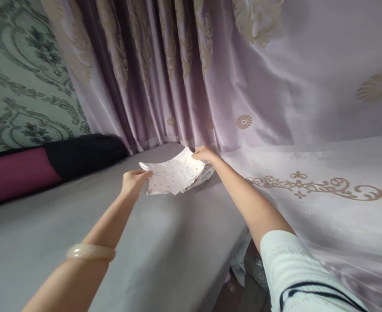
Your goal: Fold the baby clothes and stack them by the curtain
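Between both hands a small white printed garment, shaped like a pair of underpants, is spread out above the bed. My left hand pinches its left edge between thumb and fingers. At its upper right corner, my right hand is closed on the fabric. Another light patterned cloth shows partly beneath the garment's right side; most of it is hidden. A pale bangle circles my left forearm.
A grey sheet covers the bed. Along the wall at left lies a long black and maroon cushion. A lilac curtain hangs behind, and pale fabric with gold scrollwork extends to the right. Beyond the bed's edge is a dark gap.
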Motion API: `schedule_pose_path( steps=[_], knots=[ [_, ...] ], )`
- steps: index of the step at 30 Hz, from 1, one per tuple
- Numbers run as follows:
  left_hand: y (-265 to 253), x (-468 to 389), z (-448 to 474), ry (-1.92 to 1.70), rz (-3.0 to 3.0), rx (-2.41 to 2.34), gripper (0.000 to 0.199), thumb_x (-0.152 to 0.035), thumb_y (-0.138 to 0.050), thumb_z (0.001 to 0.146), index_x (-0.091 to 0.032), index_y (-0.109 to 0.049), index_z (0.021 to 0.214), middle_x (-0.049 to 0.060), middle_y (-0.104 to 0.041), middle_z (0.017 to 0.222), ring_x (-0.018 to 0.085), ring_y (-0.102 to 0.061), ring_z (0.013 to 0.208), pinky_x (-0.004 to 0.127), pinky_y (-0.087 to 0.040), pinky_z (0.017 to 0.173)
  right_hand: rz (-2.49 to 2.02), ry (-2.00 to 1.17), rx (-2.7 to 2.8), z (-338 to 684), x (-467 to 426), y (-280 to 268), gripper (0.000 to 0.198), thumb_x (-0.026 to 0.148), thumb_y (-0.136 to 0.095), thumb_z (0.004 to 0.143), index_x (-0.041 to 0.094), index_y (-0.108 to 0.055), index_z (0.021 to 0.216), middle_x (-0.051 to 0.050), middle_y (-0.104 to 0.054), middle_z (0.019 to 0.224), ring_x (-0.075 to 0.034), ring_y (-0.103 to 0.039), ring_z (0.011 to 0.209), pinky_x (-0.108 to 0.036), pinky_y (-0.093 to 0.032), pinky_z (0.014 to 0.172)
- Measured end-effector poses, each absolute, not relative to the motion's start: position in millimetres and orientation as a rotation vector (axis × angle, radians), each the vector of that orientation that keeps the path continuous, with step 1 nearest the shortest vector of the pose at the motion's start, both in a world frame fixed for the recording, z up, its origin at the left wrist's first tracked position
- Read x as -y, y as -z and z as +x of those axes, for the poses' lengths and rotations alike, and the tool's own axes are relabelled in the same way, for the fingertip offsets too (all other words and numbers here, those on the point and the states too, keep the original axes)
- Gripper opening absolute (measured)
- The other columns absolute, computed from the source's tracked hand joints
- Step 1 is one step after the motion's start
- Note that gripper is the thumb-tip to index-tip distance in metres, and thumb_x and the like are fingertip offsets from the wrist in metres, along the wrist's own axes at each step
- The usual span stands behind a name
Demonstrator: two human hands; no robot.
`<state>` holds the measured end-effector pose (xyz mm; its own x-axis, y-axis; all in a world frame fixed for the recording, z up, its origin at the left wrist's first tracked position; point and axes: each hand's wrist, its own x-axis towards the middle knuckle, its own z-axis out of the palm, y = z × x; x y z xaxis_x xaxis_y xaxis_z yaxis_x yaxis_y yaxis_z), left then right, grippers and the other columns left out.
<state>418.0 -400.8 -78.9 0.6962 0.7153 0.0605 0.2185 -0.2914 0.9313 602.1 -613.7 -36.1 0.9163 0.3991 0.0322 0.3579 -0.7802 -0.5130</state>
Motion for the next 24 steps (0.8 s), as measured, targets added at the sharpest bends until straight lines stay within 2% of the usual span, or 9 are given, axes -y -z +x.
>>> schedule_pose_path(
  steps=[4, 9, 15, 24],
  knots=[
    [81.7, 429.5, 446.7, -0.54, 1.607, -0.72, 0.034, -0.033, -0.073, 0.056, -0.007, -0.071, 0.077, -0.004, -0.046, 0.049, 0.008, -0.038, 0.047, 0.023, -0.031, 0.048, -2.704, 0.051, 0.528, 621.4, 624.3, 24.6, 0.019, 0.024, -0.062, 0.082, 0.015, -0.075, 0.092, -0.01, -0.073, 0.093, -0.02, -0.066, 0.091, -0.026, -0.045, 0.074],
    [92.7, 448.9, 471.4, -0.515, 1.474, -0.683, 0.024, -0.029, -0.072, 0.056, -0.01, -0.067, 0.07, -0.002, -0.052, 0.053, 0.008, -0.042, 0.049, 0.023, -0.032, 0.047, -2.842, 0.205, 0.503, 635.1, 629.7, 23.4, 0.028, 0.025, -0.056, 0.089, 0.016, -0.068, 0.111, -0.015, -0.069, 0.113, -0.024, -0.061, 0.111, -0.032, -0.044, 0.09],
    [106.3, 462.3, 491.8, -0.473, 1.358, -0.695, 0.019, -0.029, -0.072, 0.053, -0.013, -0.063, 0.059, -0.003, -0.05, 0.05, 0.008, -0.041, 0.047, 0.022, -0.027, 0.045, -2.954, 0.3, 0.533, 654.1, 632.3, 31.5, 0.028, 0.025, -0.05, 0.093, 0.016, -0.065, 0.116, -0.015, -0.066, 0.12, -0.025, -0.055, 0.12, -0.033, -0.042, 0.096],
    [120.7, 473.3, 502.0, -0.383, 1.326, -0.722, 0.017, -0.025, -0.07, 0.055, -0.012, -0.062, 0.063, -0.001, -0.056, 0.054, 0.008, -0.045, 0.045, 0.021, -0.028, 0.043, -3.035, 0.359, 0.611, 670.0, 631.0, 44.8, 0.031, 0.021, -0.045, 0.095, 0.014, -0.065, 0.117, -0.016, -0.063, 0.122, -0.025, -0.05, 0.122, -0.032, -0.04, 0.096]
  ],
)
